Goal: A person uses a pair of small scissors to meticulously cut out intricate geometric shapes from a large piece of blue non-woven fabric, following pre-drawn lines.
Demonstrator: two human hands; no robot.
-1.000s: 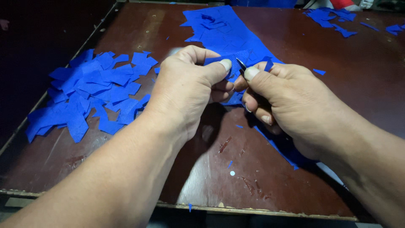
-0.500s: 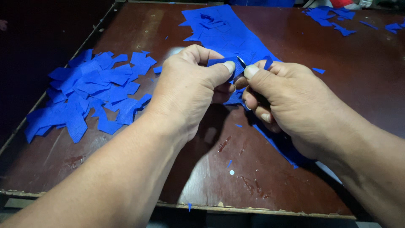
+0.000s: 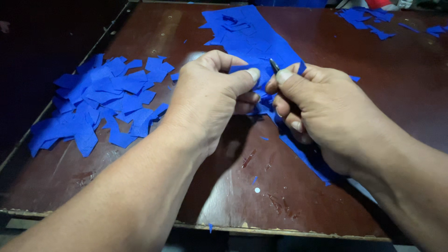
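- Left hand [image 3: 212, 95]: curled, thumb pressed toward the fingers, pinching the near edge of the blue fabric sheet [image 3: 252, 39] at the middle of the table.
- Right hand [image 3: 322, 109]: closed around a small dark-tipped tool [image 3: 274, 65], whose point shows just above the thumb; a blue scrap sits against the knuckles. The rest of the tool is hidden in the fist.
- Both thumbs nearly meet over the same spot of fabric.
- Blue fabric sheet: lies flat from the far edge of the table down to the hands, and a strip of it continues under the right wrist.
- Pile of cut blue pieces [image 3: 100, 100]: heaped on the left part of the table, well apart from the hands.
- More blue scraps [image 3: 368, 18]: at the far right corner.
- Table [image 3: 233, 205]: dark brown, glossy, scratched near the front edge.
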